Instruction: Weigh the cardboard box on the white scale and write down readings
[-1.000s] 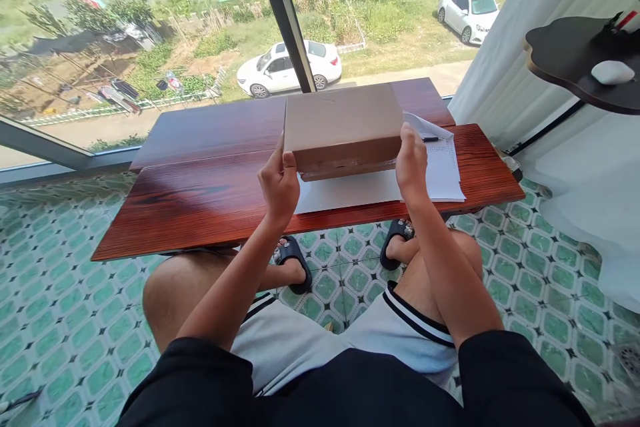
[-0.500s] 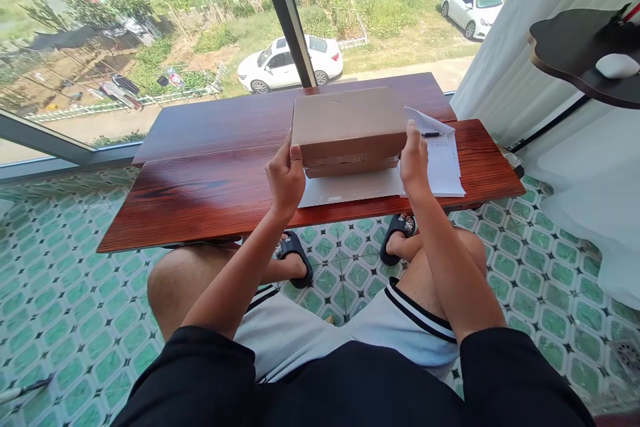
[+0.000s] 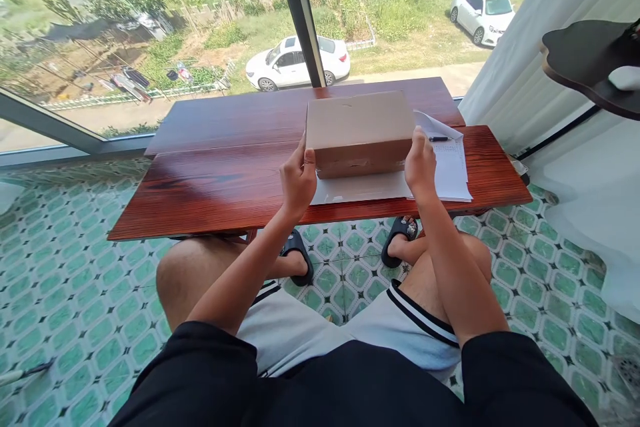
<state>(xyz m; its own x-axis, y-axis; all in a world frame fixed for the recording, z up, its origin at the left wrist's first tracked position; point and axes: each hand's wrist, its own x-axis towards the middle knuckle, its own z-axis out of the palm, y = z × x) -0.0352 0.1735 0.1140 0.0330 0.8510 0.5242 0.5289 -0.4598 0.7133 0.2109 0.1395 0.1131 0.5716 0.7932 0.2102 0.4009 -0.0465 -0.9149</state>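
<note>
A brown cardboard box [image 3: 361,121] is held between my two hands above the front half of the wooden table. My left hand [image 3: 299,179] grips its left end, with the thumb at the near corner and the other fingers mostly hidden behind the side. At the right end, my right hand [image 3: 421,159] is closed on the box. Tape shows low on the box's near face. Beneath it lies a white sheet or flat white object [image 3: 363,192], partly covered. I cannot tell whether the box's underside touches it.
Right of the box, papers [image 3: 453,170] with a curled corner lie on the wooden table [image 3: 220,177], a dark pen [image 3: 439,139] on them. A dark wavy-edged stand [image 3: 583,57] and a white curtain [image 3: 493,87] are at the right. Behind the table is a window.
The box's near face now looks more continuous; its lower part stepped back beneath an upper edge before. Both hands keep their hold. The whole view has shifted slightly.
</note>
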